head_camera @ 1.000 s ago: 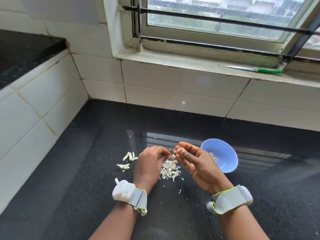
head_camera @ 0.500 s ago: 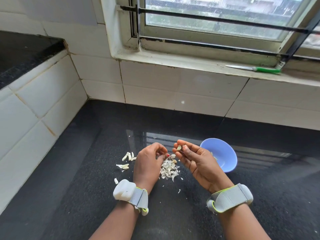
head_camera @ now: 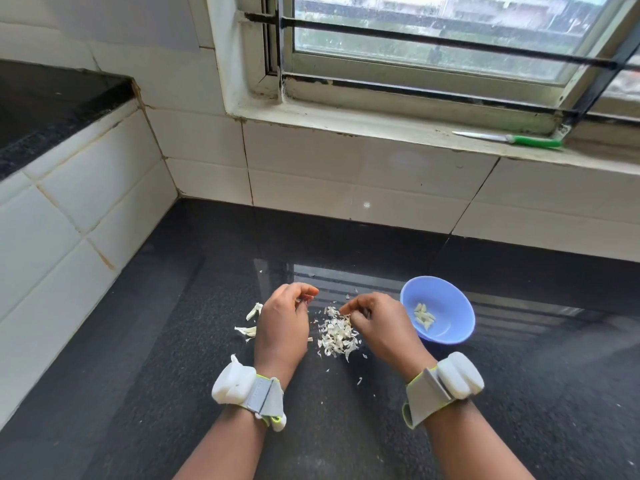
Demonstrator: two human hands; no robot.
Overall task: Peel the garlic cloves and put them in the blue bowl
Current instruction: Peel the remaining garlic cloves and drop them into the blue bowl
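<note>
Head view: the only view I have, looking down at both hands over a black speckled surface (head_camera: 173, 393).
Left hand (head_camera: 284, 323): I see it back-up, fingers curled in toward the thumb; something small seems pinched at the fingertips, but I cannot tell what it is.
Right hand (head_camera: 377, 327): fingers curled, fingertips down at the top edge of the pile of skins, seemingly pinching something pale; whether that is a clove or a scrap of skin I cannot tell.
Hands together or apart: apart, with the pile between them.
Pile of skins (head_camera: 337, 336): papery white flakes heaped on the surface, a few strays scattered near it.
Unpeeled garlic cloves (head_camera: 251, 320): a few pale pieces lying on the surface just left of my left hand.
Blue bowl (head_camera: 450, 303): upright on the surface, just beside my right hand on its right.
Peeled cloves (head_camera: 425, 315): a small cluster lying inside the blue bowl.
Wristbands (head_camera: 249, 393): grey straps with white modules, one on each wrist.
Knife (head_camera: 512, 138): green-handled, lying flat on the window sill (head_camera: 346, 124), well apart from the hands.
</note>
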